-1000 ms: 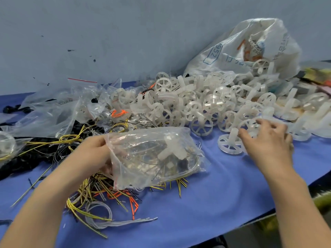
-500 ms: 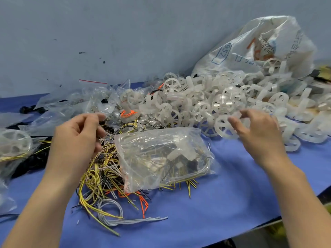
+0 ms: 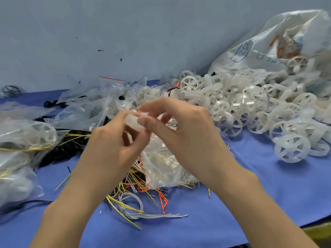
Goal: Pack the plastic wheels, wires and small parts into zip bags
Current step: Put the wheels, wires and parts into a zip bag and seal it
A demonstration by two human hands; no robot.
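1. Blue cloth-covered table [image 3: 250, 203] under everything.
2. White printed plastic sack [image 3: 268, 47] at far right, against the wall.
3. Heap of white translucent spoked plastic wheels [image 3: 241, 104] in front of the sack, across the right side.
4. Crumpled clear zip bags [image 3: 80, 111] piled at left.
5. Filled clear zip bag [image 3: 161, 169] beneath the hands, lying on loose yellow, orange and grey wires [image 3: 132, 199].
6. Left hand [image 3: 114, 145] and right hand [image 3: 184, 133] raised together at centre, each pinching the same piece.
7. Small white translucent plastic part [image 3: 133, 120], held between both hands' fingertips above the filled bag.

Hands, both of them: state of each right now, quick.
Left hand: fingers curled, pinching a white plastic piece.
Right hand: pinching the same piece from the other side.
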